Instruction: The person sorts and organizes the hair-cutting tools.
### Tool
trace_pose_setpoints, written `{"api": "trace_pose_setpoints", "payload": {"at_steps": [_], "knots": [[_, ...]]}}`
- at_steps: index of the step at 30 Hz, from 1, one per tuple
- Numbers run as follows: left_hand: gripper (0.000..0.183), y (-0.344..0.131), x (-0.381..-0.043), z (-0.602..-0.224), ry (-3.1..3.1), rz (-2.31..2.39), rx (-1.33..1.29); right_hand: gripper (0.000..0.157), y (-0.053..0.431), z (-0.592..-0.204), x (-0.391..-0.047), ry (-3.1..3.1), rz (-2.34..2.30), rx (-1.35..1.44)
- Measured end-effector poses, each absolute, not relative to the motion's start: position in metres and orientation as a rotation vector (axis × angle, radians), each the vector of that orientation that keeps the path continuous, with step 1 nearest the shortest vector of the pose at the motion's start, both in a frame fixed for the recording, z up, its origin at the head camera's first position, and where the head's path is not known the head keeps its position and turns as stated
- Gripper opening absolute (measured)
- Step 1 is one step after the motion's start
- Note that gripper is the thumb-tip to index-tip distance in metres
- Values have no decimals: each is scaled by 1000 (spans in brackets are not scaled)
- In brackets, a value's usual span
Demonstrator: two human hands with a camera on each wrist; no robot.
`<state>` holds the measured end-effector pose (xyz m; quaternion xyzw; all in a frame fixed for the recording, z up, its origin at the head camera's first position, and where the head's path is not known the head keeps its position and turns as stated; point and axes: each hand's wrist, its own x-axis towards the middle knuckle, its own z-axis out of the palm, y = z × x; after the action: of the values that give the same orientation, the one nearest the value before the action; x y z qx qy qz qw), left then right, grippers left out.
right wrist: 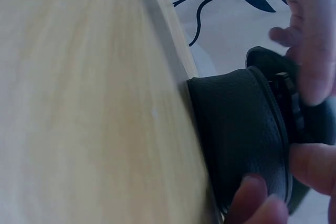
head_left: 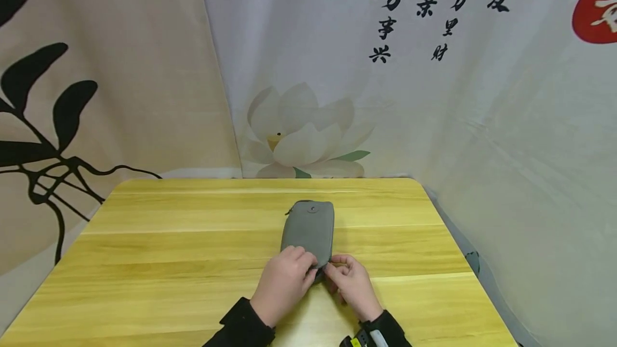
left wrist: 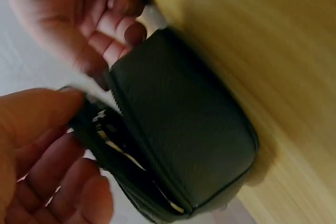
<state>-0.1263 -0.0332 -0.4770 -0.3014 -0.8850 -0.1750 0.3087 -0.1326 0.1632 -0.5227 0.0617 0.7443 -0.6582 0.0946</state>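
A grey zip pouch point(head_left: 308, 229) with rounded corners lies on the table, its near end between both hands. My left hand point(head_left: 284, 280) pinches the edge of its upper side, thumb and fingertips together at the zip line. At the near right corner my right hand point(head_left: 354, 285) grips the pouch, its thumb by the zip and other fingers against the side wall. In the left wrist view the pouch point(left wrist: 184, 119) gapes along its zip, and dark and pale contents show in the slit. The right wrist view also shows the open zip edge; what lies inside is unclear.
A yellow wood-grain table point(head_left: 168, 261) carries the pouch. Behind it hangs a pale cloth point(head_left: 434, 122) with a lotus and dark writing. Another cloth point(head_left: 159, 68) with dark leaves hangs at the left.
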Motion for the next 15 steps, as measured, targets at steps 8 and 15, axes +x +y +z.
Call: {"api": "trace_pose_setpoints", "payload": {"at_steps": [8,15], "knots": [[24,-23,-124,-485,-2394,-215,-840,49,161,-524,-133,2230,-1937,199],[26,-23,-124,-486,-2429,-246,-819,47,160,-523,-132,2223,-1924,225]]}}
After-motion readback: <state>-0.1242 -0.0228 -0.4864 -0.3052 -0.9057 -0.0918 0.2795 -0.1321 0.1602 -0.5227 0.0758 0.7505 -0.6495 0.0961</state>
